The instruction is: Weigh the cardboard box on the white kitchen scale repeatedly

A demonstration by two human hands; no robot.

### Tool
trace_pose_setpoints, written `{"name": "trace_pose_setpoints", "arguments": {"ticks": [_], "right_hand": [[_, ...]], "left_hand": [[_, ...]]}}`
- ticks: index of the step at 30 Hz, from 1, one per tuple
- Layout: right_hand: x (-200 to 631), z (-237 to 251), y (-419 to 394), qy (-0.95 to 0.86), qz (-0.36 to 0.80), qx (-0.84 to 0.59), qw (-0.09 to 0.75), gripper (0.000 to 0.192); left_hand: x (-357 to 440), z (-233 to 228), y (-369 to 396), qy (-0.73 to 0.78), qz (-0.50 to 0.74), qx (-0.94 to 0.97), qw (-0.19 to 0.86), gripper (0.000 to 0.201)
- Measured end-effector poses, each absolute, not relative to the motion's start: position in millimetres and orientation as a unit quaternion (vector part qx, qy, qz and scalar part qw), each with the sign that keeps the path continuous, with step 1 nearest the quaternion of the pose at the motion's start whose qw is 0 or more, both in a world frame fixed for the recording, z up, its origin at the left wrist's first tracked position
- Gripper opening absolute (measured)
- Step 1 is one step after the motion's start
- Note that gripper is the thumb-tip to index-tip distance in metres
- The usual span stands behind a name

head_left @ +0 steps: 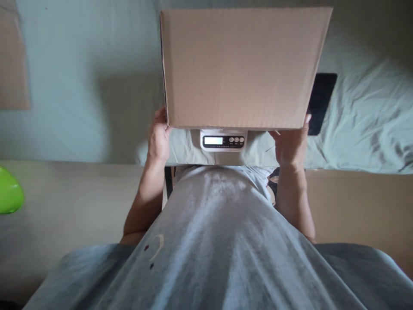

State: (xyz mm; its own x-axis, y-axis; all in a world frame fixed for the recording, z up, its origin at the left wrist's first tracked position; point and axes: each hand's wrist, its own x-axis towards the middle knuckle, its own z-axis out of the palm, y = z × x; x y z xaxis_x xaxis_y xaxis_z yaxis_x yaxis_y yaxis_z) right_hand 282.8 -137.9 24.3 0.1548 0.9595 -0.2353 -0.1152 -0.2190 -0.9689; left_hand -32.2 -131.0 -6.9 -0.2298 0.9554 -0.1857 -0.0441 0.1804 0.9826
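A large brown cardboard box (241,69) is between my hands, over a white digital scale (223,147). Only the scale's front strip shows, with a lit display and round buttons; the box hides the rest, so I cannot tell whether the two touch. My left hand (158,135) grips the box at its near left corner, fingers partly hidden behind the side. At the near right corner my right hand (292,144) holds the box, its thumb tip on the side edge and other fingers partly under the bottom edge.
A dark flat tablet or phone (322,103) lies right of the box, partly covered by it. Pale green cloth (64,129) covers the table. A flat cardboard piece (13,64) lies at the far left. Something bright green and rounded (9,191) stands below the table's left edge.
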Motion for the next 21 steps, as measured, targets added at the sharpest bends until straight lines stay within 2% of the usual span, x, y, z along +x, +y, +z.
{"name": "trace_pose_setpoints", "arguments": {"ticks": [5,10,14,18,21], "right_hand": [[279,31,-137,-0.375,0.526,-0.566,0.512,0.05],[265,55,-138,-0.395,0.493,-0.533,0.563,0.057],[259,68,-132,-0.392,0.465,-0.516,0.603,0.044],[264,79,-101,-0.413,0.443,-0.453,0.654,0.033],[269,80,-65,-0.444,0.44,-0.408,0.665,0.04]], "left_hand": [[-31,0,-132,0.59,0.5,0.395,0.495,0.05],[-17,41,-145,0.542,0.516,0.419,0.514,0.046],[-6,66,-142,0.523,0.521,0.434,0.517,0.04],[-5,76,-110,0.495,0.538,0.463,0.501,0.054],[-5,83,-72,0.498,0.52,0.506,0.475,0.065]]}}
